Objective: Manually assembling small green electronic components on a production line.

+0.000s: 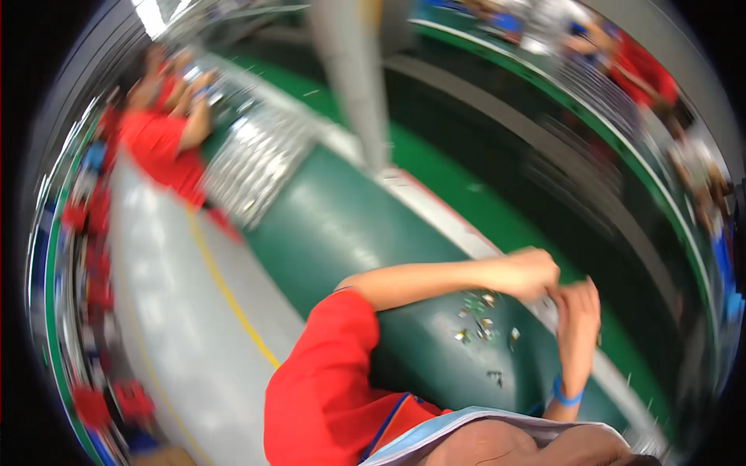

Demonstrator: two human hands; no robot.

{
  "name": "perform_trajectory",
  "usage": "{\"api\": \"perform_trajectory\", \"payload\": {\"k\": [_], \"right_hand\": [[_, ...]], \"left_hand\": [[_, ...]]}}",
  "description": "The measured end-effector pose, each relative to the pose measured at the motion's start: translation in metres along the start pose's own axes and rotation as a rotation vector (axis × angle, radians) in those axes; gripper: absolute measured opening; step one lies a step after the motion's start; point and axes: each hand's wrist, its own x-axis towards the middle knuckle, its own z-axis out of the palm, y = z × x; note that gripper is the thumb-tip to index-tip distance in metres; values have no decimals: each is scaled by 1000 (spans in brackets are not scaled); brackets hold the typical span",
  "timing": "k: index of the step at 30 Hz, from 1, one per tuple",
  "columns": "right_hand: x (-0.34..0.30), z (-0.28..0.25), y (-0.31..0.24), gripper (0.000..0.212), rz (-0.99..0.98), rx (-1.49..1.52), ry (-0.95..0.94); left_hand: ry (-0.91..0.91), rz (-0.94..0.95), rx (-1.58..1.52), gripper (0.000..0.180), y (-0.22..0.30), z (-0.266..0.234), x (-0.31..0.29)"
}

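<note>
My left hand (530, 273) reaches across the green bench top (342, 210) with its fingers curled closed. Against its fingertips, my right hand (579, 307) is bent over, its fingers pressed together, with a blue band (568, 392) round the wrist. The hands meet above the bench's far edge. Anything between the fingers is too small and blurred to name. Below my left forearm lies a loose cluster of small electronic-looking pieces (483, 328), green, white and gold. A few dark bits (495, 378) lie nearer to me.
A stack of shiny silver moulded trays (256, 167) stands farther along the bench. Beyond it a person in a red shirt (167, 147) works at the same bench. A grey post (357, 85) rises by the far edge. Across the dark belt (528, 163) more people work.
</note>
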Motion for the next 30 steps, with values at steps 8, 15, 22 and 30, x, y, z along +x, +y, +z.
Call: {"api": "perform_trajectory", "payload": {"k": [8,15,22,30], "right_hand": [[-2,-18,6,4,44,-41,169],[-4,-14,1,28,-60,28,61],[5,2,1,25,-116,-4,291],[0,-2,20,28,-197,27,326]], "left_hand": [[117,35,-172,20,7,-10,-3],[192,-309,-703,15,12,-24,7],[90,-424,-717,16,16,-37,1],[-44,-536,-758,15,24,-42,9]]}}
